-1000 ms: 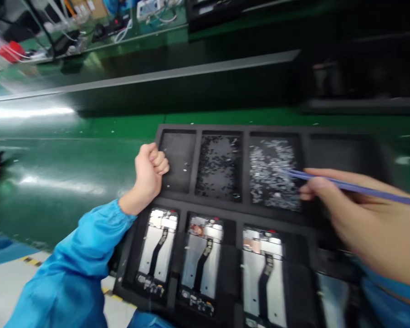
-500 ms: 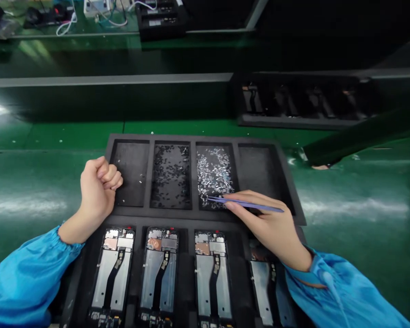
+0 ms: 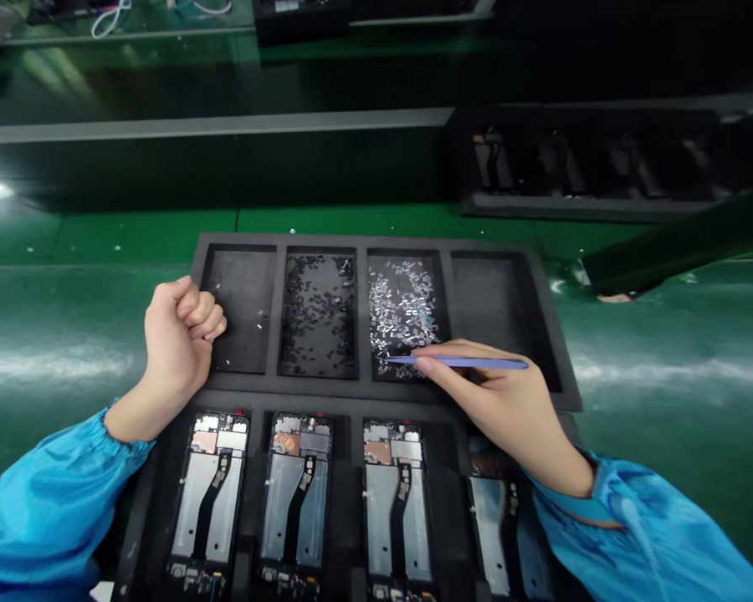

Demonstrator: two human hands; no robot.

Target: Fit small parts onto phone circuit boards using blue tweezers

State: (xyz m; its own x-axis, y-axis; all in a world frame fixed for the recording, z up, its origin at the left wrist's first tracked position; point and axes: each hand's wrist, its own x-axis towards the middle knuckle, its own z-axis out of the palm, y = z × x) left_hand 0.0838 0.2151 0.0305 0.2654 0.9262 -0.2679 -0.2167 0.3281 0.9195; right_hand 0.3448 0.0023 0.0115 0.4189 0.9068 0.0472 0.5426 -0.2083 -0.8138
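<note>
Head | left hand point(image 3: 179, 339) clenched, resting on tray point(image 3: 326, 391) edge, likely steadying it | right hand point(image 3: 508, 410) pinches tweezers point(image 3: 461, 362) low, so tips reach silver parts point(image 3: 402, 309)

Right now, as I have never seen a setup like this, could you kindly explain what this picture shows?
There is no machine here: a camera worn on a person's head looks down at their own two hands, in bright blue sleeves. On the glossy green bench lies a black foam tray. Its far row has four compartments: one holds small dark parts, the next small silvery parts. Its near row holds four opened phone bodies with black ribbon cables. The left hand is a closed fist at the tray's left edge; whether it holds anything is hidden. The right hand pinches a thin blue tool, its tip over the silvery parts. A second black tray sits farther back.
</note>
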